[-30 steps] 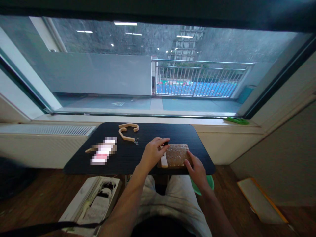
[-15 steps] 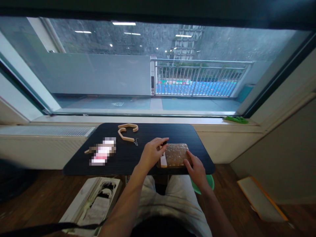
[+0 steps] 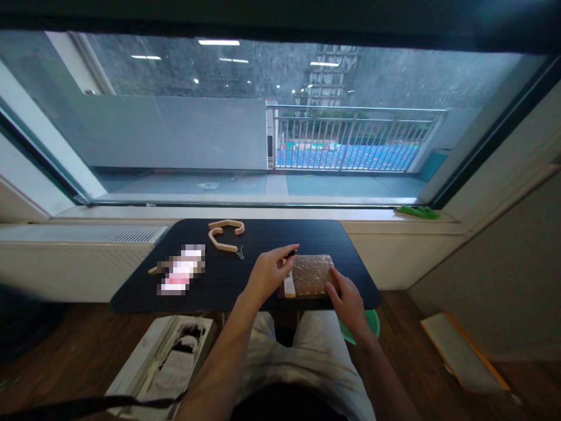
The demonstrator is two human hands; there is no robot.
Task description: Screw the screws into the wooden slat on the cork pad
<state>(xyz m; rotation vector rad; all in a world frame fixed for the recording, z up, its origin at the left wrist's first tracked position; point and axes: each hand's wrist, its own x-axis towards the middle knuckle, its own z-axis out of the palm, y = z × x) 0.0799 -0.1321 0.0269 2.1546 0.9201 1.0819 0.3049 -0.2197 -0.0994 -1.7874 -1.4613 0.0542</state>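
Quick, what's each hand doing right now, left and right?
Left hand: closed, pinching a small dark object.
Right hand: open, thumb and fingers resting on the brown block's right end.

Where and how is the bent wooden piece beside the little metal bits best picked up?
I'd grip the bent wooden piece on its straight stretch, coming from above, fingers along both long sides. It lies flat on the table, and that stretch is slim and straight while the rest curves. Avoid its right end, close to the metal bits.
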